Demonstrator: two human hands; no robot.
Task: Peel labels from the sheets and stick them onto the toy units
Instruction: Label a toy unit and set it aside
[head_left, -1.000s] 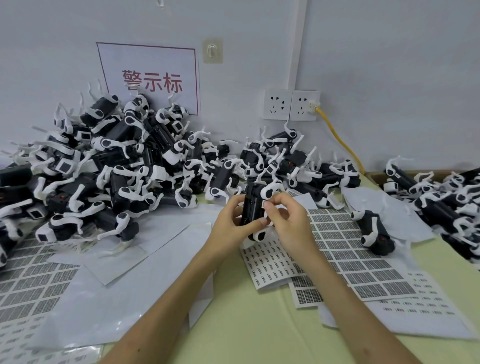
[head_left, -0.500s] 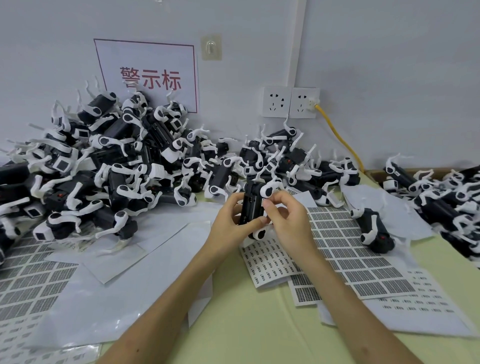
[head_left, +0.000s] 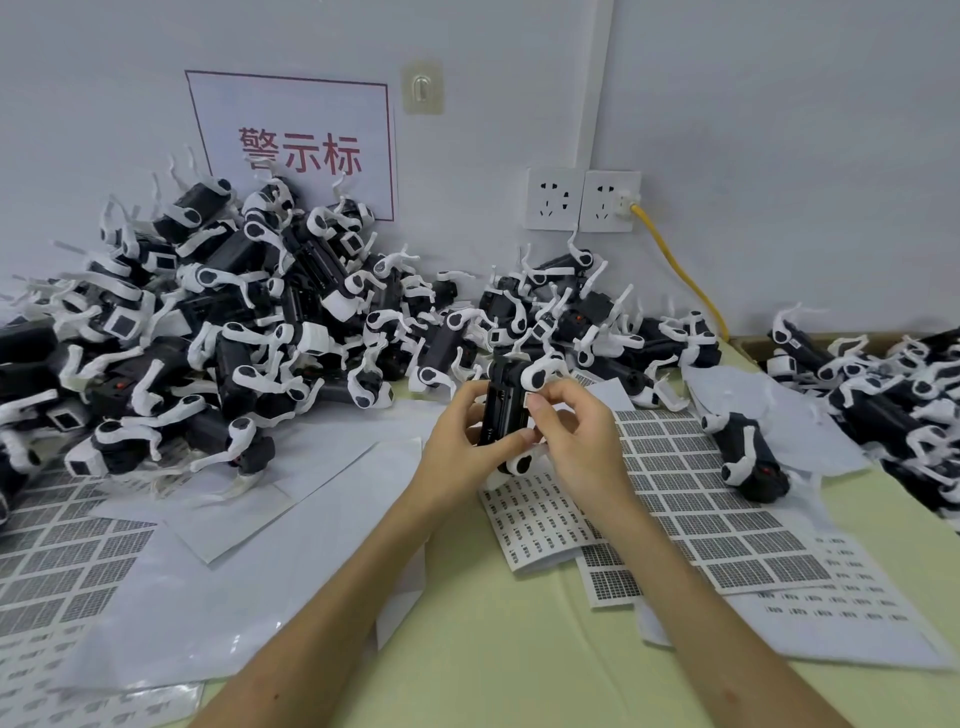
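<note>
The toy (head_left: 506, 410), black with white legs, stands upright in our hands, held above the desk (head_left: 519, 649) near its middle, over the far end of a sheet (head_left: 540, 525) of small labels. Our left grip (head_left: 462, 436) wraps the toy's left side, thumb across its near face and fingers curled behind. Our right grip (head_left: 576, 441) pinches the toy's right edge between thumb and forefinger, its other fingers curled. A small white label (head_left: 530, 401) shows at the thumb tip, against the toy's side; we cannot tell whether it is stuck down.

Just right of the sheet lies a grid sheet (head_left: 691, 499) of darker labels, overlapping a third sheet (head_left: 831, 613) nearer and to the right. A lone toy (head_left: 748, 457) lies on its side at the grid sheet's far right edge. Blank white papers (head_left: 234, 571) spread to the left of our arms, and more grid sheets (head_left: 62, 540) lie at the near left edge.

A big heap (head_left: 234, 322) of toys is piled against the wall at far left. A lower heap (head_left: 571, 312) runs along the wall behind our hands. At far right another pile (head_left: 883, 395) sits by a cardboard box (head_left: 753, 343).

On the wall hang a red-lettered sign (head_left: 296, 145), a clear hook (head_left: 423, 88) and two sockets (head_left: 582, 200), with a yellow cable (head_left: 680, 270) plugged into the right one.
</note>
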